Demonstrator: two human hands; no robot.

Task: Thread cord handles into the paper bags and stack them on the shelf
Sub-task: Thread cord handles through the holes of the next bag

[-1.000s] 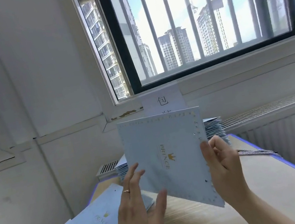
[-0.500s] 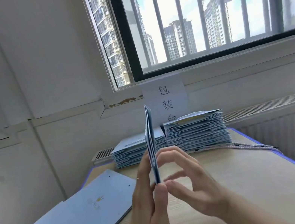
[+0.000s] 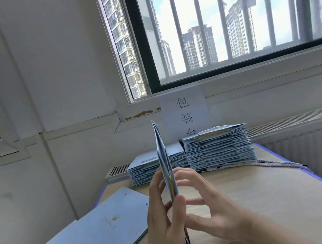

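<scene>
In the head view, the light-blue paper bag (image 3: 162, 153), which one second ago showed its broad printed face to the camera, is now turned edge-on. It stands upright with its lower edge on the counter (image 3: 266, 200), and since half a second ago it has hardly moved. The left hand (image 3: 166, 228) grips it, with the thumb on the near edge and the fingers against the left face. The right hand (image 3: 215, 215) has curved fingers whose tips reach the right face; whether they pinch a layer or only touch it cannot be told. This turn probably means the person is about to open the folded bag or to find its holes, so no cord is threaded yet. The cord handles (image 3: 270, 163) lie in a bundle on the counter at the right, in front of the taller stack (image 3: 218, 148) of folded bags, with a lower stack (image 3: 149, 171) beside it. No shelf is seen. On the flat bag (image 3: 94, 234) at the left, gold letters read "PRINCE" beside a small crown. The paper sign (image 3: 185, 113) under the window carries the characters 包装台, the last one partly hidden.
</scene>
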